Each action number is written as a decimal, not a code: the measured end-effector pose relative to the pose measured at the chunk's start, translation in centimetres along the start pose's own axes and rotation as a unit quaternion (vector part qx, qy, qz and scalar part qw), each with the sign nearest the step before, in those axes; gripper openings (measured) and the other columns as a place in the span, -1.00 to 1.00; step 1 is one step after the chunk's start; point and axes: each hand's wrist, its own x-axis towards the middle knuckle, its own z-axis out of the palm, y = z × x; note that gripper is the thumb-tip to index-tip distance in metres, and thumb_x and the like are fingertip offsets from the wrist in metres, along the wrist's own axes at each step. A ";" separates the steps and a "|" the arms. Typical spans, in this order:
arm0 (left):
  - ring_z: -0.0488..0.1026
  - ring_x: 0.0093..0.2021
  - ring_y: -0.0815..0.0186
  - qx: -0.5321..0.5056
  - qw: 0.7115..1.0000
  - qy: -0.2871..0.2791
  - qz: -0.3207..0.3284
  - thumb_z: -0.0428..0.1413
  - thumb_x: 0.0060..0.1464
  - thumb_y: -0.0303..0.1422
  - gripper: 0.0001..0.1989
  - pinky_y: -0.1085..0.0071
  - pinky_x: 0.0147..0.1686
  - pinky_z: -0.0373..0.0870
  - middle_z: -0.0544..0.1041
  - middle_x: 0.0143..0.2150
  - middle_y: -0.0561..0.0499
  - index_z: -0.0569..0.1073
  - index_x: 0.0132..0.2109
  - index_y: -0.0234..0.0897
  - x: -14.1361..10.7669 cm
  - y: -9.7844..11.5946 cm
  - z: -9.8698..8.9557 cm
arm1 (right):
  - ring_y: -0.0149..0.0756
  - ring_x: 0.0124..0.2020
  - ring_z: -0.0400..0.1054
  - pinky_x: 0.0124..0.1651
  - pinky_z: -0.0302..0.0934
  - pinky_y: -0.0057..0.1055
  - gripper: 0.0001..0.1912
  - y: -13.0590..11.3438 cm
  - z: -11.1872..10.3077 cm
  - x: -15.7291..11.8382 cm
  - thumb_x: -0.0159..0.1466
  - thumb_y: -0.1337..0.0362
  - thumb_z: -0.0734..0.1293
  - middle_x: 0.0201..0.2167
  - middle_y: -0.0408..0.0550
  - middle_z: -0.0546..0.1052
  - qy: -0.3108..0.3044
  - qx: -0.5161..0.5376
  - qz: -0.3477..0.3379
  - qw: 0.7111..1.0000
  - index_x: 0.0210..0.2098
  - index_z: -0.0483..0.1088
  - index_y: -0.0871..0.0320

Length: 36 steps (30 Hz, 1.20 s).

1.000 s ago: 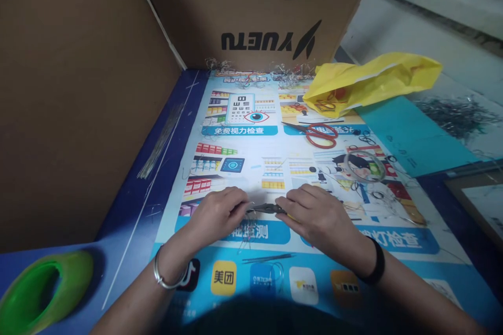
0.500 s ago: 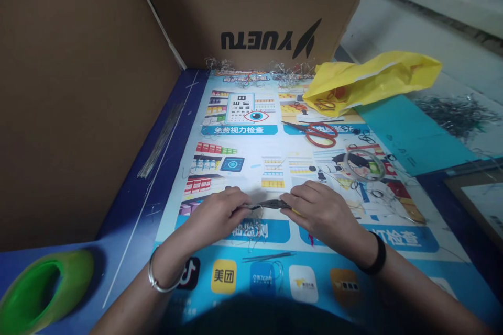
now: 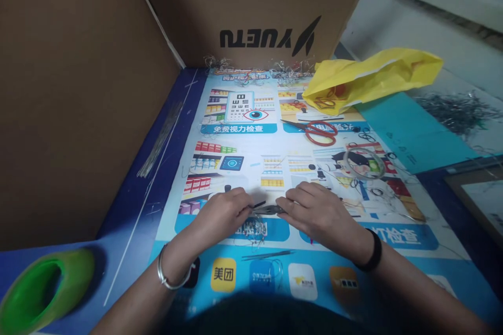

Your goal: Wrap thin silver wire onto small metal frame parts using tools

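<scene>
My right hand [image 3: 320, 212] is closed around a pair of pliers [image 3: 271, 209], whose dark jaws point left toward my other hand. My left hand [image 3: 226, 214] is closed in a pinch on a short dark thin piece [image 3: 259, 203] that sticks out past the fingertips; its kind is too small to tell. The plier tips come close to the left fingertips; whether they grip anything is hidden. A tangle of thin wire [image 3: 253, 231] lies on the printed poster below the pliers. Nearer to me lie a few dark thin rods [image 3: 265, 255].
Red-handled scissors [image 3: 320, 133] and a clear ring [image 3: 364, 162] lie right of centre. Behind them rests a yellow bag [image 3: 373, 84]. Cardboard [image 3: 255, 5] stands at the back and left. Wire strips [image 3: 161, 141] lie left, near a green tape roll [image 3: 47, 290]. A wire heap [image 3: 456, 112] lies far right.
My left hand has shifted slightly right, and the dark thin piece now shows beyond its fingertips. The pliers have tilted and their jaws sit a little lower.
</scene>
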 end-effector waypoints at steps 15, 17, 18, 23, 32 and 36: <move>0.43 -0.27 0.34 -0.106 0.993 -0.040 0.044 -0.07 0.18 -0.41 -0.75 0.39 -0.26 0.35 0.52 -0.28 0.00 0.44 -0.07 -0.18 -0.3 -0.7 -1.7 | -0.30 -0.34 0.19 -0.32 -0.02 -0.32 -0.84 -0.1 -0.5 0.2 0.29 0.35 0.17 -0.39 -0.05 0.42 -0.024 -0.034 -0.034 0.999 -0.20 0.37 0.16; 0.43 -0.31 0.36 -0.109 0.992 -0.042 0.047 -0.09 0.19 -0.41 -0.75 0.40 -0.27 0.34 0.52 -0.34 0.03 0.45 -0.09 -0.20 -0.4 -0.7 -1.7 | -0.30 -0.35 0.17 -0.33 -0.04 -0.32 -0.83 -0.2 -0.5 0.3 0.29 0.37 0.17 -0.39 -0.05 0.41 -0.029 -0.044 -0.040 0.998 -0.19 0.36 0.15; 0.43 -0.33 0.36 -0.106 0.993 -0.038 0.045 -0.09 0.19 -0.41 -0.75 0.40 -0.28 0.34 0.52 -0.36 0.03 0.46 -0.12 -0.21 -0.4 -0.6 -1.6 | -0.30 -0.36 0.17 -0.34 -0.04 -0.32 -0.83 -0.3 -0.6 0.3 0.29 0.38 0.17 -0.40 -0.06 0.41 -0.032 -0.048 -0.043 0.997 -0.18 0.36 0.15; 0.40 -0.32 0.35 -0.071 0.997 0.006 0.035 -0.08 0.18 -0.40 -0.80 0.43 -0.33 0.29 0.50 -0.36 0.03 0.45 -0.20 -0.23 -0.1 0.0 -0.9 | -0.30 -0.36 0.16 -0.34 -0.04 -0.31 -0.78 -0.8 -0.9 0.5 0.29 0.42 0.14 -0.38 -0.04 0.41 -0.044 -0.064 -0.064 0.995 -0.13 0.35 0.19; 0.32 -0.43 0.38 -0.065 0.997 -0.002 -0.030 0.10 0.01 -0.27 -0.87 0.46 -0.46 0.21 0.42 -0.42 0.07 0.41 -0.31 -0.23 -0.1 0.9 -0.7 | -0.30 -0.35 0.19 -0.32 0.00 -0.32 -0.83 -1.1 -0.3 0.6 0.28 0.38 0.17 -0.41 -0.06 0.40 -0.048 -0.035 -0.039 0.997 -0.20 0.37 0.17; 0.33 -0.42 0.38 -0.081 0.996 0.001 -0.035 0.11 0.00 -0.31 -0.88 0.46 -0.45 0.23 0.42 -0.40 0.07 0.40 -0.29 -0.24 -0.3 0.5 -0.9 | -0.28 -0.31 0.23 -0.27 0.04 -0.33 -0.82 -1.0 -0.4 0.2 0.27 0.23 0.21 -0.40 -0.04 0.42 -0.052 0.024 0.027 0.998 -0.26 0.41 0.15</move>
